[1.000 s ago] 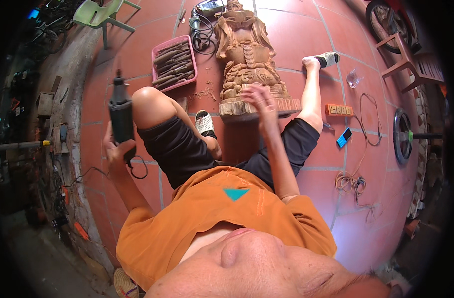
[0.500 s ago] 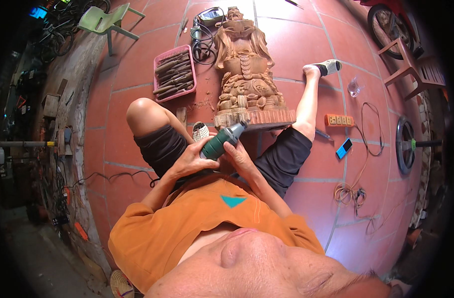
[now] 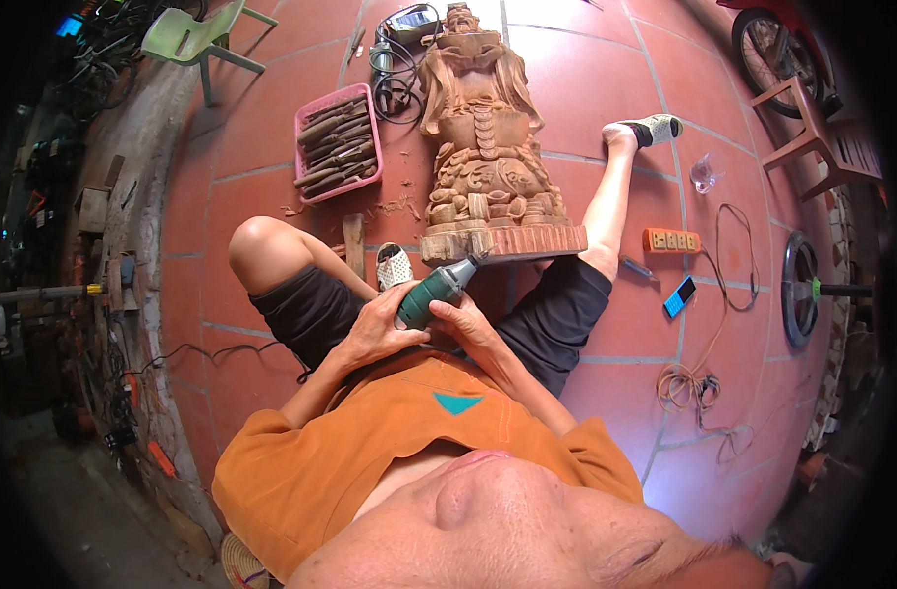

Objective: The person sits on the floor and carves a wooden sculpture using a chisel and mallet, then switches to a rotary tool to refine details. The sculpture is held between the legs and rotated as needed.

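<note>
Between my two hands is a green rotary tool with a grey nose, which points up and right at the base of a carved wooden statue. My left hand is wrapped round the tool's green body from the left. From the other side, my right hand grips it with the thumb near the grey nose. The bit at the tip is too small to make out, and I cannot tell whether it touches the wood. The statue lies on its back, its base toward me.
A pink basket of carving tools lies left of the statue, beside a wooden block and shavings. An orange power strip, a blue phone and a looped cord are to the right. A green chair stands far left.
The tool has turned slightly in my hands, its nose staying close to the statue's base. My left knee has swung outward to the left, and the view has shifted a little.
</note>
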{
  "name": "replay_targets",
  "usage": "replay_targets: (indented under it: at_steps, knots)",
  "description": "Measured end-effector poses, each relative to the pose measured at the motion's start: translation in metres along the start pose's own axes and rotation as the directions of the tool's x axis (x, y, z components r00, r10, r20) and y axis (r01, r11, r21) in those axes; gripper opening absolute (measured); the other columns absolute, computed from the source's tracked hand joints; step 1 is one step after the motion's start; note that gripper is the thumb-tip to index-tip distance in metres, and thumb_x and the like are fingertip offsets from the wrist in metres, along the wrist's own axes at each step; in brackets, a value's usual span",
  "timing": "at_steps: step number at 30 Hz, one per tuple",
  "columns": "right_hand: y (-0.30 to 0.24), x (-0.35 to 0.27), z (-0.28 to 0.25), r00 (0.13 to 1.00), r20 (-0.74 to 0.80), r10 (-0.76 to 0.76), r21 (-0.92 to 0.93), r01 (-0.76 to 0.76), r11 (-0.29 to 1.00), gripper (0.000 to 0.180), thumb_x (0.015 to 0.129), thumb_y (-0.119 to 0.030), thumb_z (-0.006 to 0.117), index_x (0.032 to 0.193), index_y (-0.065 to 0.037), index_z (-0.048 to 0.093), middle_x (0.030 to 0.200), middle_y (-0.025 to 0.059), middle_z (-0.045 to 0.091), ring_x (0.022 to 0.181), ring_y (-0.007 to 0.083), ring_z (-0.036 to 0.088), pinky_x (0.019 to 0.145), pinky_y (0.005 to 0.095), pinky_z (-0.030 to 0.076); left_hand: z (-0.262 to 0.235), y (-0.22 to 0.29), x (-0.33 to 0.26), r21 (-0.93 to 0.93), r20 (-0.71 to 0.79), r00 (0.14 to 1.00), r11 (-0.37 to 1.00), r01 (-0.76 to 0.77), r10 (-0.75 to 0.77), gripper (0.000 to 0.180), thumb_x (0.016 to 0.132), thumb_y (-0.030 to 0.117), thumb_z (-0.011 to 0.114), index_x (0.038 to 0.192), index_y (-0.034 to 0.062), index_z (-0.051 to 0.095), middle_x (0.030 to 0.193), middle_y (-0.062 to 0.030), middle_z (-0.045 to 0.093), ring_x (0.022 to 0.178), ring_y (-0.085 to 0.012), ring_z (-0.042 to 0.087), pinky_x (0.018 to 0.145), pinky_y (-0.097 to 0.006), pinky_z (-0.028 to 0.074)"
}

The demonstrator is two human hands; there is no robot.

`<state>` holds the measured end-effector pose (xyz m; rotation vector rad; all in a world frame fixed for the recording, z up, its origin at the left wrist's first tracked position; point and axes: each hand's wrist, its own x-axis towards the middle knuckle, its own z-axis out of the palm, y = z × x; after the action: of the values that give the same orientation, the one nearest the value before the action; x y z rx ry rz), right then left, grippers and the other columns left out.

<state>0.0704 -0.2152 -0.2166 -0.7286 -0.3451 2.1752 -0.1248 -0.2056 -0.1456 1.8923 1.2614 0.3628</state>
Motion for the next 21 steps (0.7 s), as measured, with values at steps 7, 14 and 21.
replay_targets:
  at_steps: [7, 14, 21]
  knots:
    - [0.003, 0.0, -0.001, 1.0, 0.001, 0.002, -0.017, -0.002, 1.0, 0.071, 0.084, -0.024, 0.082, 0.139, -0.006, 0.041, 0.123, 0.0076, 0.056, 0.111, 0.0188, 0.061, 0.089, 0.0334, 0.056, -0.008, -0.007, -0.003, -0.27, 0.117, 0.99, 0.957, 0.102, -0.073, 0.079, 0.08, 0.031, 0.082, 0.144, 0.0021, 0.045, 0.133, -0.0162, 0.058, 0.124, -0.0271, 0.056, 0.105, -0.038, 0.044]
    - [0.002, -0.006, 0.001, 0.999, 0.014, -0.041, 0.009, 0.041, 0.999, 0.059, 0.087, -0.02, 0.079, 0.134, -0.005, 0.047, 0.12, 0.0077, 0.059, 0.111, 0.0194, 0.062, 0.098, 0.0358, 0.053, -0.016, -0.011, -0.007, -0.503, 0.262, 0.944, 0.807, 0.31, -0.2, 0.074, 0.088, 0.037, 0.073, 0.149, 0.0081, 0.042, 0.135, -0.0151, 0.056, 0.125, -0.0248, 0.053, 0.106, -0.037, 0.043]
    - [-0.009, -0.011, 0.001, 0.994, 0.026, -0.104, 0.05, 0.103, 0.993, 0.053, 0.089, -0.023, 0.076, 0.133, -0.005, 0.051, 0.131, 0.0122, 0.062, 0.116, 0.0215, 0.063, 0.098, 0.0374, 0.053, -0.016, -0.009, -0.014, -0.663, 0.229, 0.955, 0.688, 0.294, -0.187, 0.076, 0.092, 0.041, 0.069, 0.153, 0.0087, 0.037, 0.137, -0.0119, 0.054, 0.12, -0.0185, 0.054, 0.097, -0.031, 0.048]
